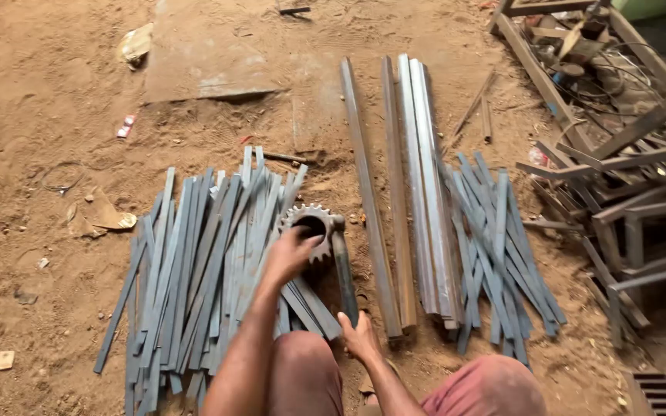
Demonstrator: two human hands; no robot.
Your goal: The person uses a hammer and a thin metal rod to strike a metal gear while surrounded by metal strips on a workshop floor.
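Where left hand [290, 254] grips: gear [311, 226] beneath

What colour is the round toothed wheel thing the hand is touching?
The gear under the left hand is dull grey metal, seen in the head view.

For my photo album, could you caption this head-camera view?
Left hand on a toothed gear amid flat steel strips; right hand beside a bar.

Matt grey steel strips [194, 270], a dull, perhaps rusty metal gear [310, 225], rough sandy floor [40, 115].
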